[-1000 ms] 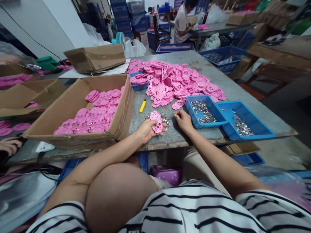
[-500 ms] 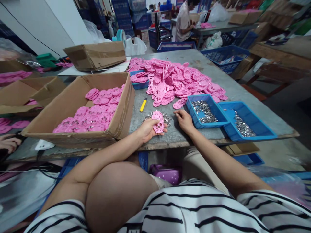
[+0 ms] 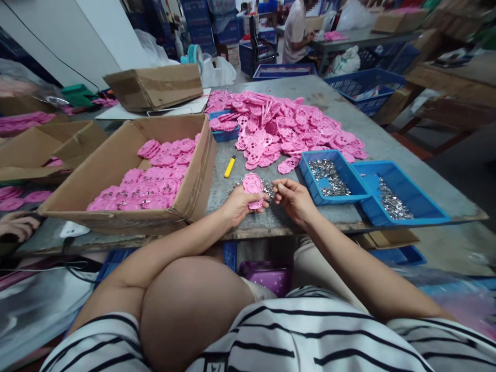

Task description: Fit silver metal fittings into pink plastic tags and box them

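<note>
My left hand [image 3: 241,205] grips a pink plastic plate [image 3: 252,187] with a scalloped outline, thumb across its face, above the table's front edge. Just right of it, my right hand [image 3: 293,199] is closed in a pinch, thumb against forefinger; whatever sits between the fingertips is too small to make out. Behind the held plate lies a small heap of shiny metal parts [image 3: 267,187], partly hidden by my hands. A screwdriver with a yellow handle [image 3: 230,168] lies beyond my left hand.
Left stands a cardboard box [image 3: 186,219] holding rows of pink plates. A large pile of pink plates [image 3: 287,126] covers the table's middle. Two blue trays [image 3: 336,200] of metal parts sit to the right. Another person's hand [image 3: 17,226] shows at far left; a person [image 3: 295,33] sits at the back.
The pink plate in my left hand has turned and shows a different face. My right hand has changed from a loose curl to a pinch, closer to the plate.
</note>
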`<state>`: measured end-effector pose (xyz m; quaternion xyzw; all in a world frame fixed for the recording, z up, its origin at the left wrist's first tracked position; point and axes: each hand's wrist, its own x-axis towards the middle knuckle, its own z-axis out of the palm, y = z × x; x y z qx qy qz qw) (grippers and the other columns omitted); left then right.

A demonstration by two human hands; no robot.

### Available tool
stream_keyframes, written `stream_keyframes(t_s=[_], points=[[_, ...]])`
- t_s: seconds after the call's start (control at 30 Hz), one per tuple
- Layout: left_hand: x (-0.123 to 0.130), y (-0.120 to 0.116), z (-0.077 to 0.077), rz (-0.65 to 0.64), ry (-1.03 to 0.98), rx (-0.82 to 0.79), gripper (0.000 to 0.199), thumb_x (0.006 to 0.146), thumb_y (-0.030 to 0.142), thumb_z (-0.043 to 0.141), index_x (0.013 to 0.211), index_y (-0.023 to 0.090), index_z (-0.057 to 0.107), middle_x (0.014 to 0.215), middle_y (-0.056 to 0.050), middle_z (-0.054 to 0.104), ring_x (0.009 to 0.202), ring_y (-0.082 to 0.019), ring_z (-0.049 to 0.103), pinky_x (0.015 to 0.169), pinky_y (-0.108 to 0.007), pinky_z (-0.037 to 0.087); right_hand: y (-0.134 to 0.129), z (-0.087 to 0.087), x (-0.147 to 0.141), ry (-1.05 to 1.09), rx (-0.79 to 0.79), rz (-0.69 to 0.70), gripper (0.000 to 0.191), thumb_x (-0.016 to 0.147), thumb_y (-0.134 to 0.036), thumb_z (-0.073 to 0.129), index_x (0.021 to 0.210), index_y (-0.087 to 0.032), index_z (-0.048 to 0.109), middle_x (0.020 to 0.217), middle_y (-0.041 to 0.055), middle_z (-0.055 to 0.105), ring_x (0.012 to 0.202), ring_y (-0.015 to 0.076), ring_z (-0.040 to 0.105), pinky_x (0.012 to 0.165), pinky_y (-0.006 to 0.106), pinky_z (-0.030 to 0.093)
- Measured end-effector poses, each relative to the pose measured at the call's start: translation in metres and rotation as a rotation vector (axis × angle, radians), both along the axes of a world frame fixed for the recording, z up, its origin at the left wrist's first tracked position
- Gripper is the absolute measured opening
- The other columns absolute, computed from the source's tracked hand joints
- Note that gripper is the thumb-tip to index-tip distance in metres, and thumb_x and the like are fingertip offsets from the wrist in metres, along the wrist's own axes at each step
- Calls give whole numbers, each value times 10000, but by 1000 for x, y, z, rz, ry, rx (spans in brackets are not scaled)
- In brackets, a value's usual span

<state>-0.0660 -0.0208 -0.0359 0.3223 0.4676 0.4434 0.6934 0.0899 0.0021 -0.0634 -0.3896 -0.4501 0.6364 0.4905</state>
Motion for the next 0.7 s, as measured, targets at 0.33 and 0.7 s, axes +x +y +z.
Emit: stream_keyframes(t_s=[0.33,0.7], points=[[2,1,-3,91,145,260,357,568,158,753,835,167,517,662,36,606,553,-108,580,463,-203,427,-8,1,-19,-148,62,-67,288,669,-428,686,799,-192,583,630,-47,552,493,75,444,490,228,387],[3,1,1,132,308,268,296,572,78,697,776,177,507,610,51,570,520,-99,555,433,-190,375,-11,8,-19,-563,387,-144,73,766,-272,596,764,-199,605,740,7,640,694,142,561,715,284,439]])
